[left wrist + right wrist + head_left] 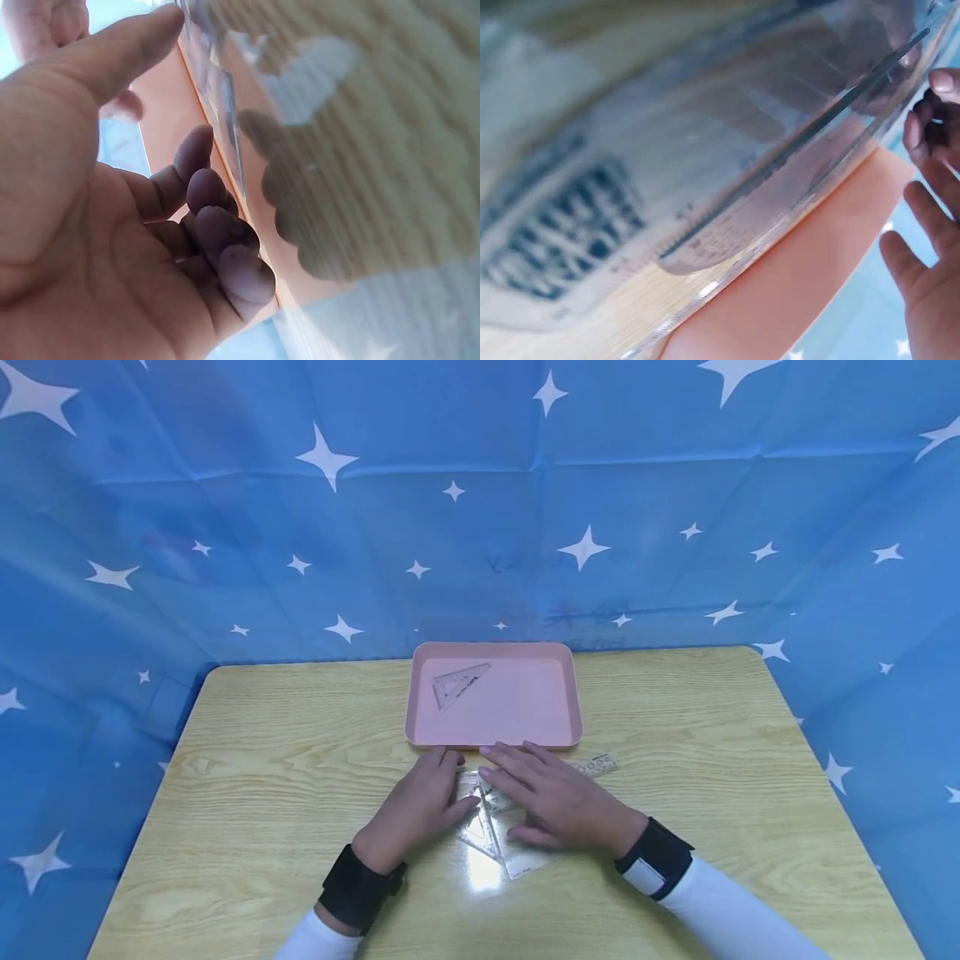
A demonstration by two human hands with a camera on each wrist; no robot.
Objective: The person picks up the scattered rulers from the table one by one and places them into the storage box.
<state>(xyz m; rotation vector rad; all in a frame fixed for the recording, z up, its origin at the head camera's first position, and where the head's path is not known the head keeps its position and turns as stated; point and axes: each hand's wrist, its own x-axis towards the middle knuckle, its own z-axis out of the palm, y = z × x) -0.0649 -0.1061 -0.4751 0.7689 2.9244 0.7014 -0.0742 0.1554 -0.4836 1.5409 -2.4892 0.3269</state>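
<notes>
My left hand (416,806) lies low at the table, fingers loosely bent and thumb reaching over a clear set square (480,831). In the left wrist view, its thumb tip is at the edge of clear plastic (227,112); whether they touch, I cannot tell. My right hand (558,797) is spread flat, fingers extended, above clear drawing pieces that it partly covers. A clear ruler (597,766) with round holes sticks out beyond it, and a clear flat piece (521,858) shows below its thumb. Dark printed lettering (562,232) appears close up in the right wrist view.
Just beyond both hands, a pink tray (517,714) stands at the table's back edge. Another clear set square (459,685) lies in its left part. The wood-grain table (285,760) extends to both sides, and a blue star-patterned curtain (480,560) hangs behind it.
</notes>
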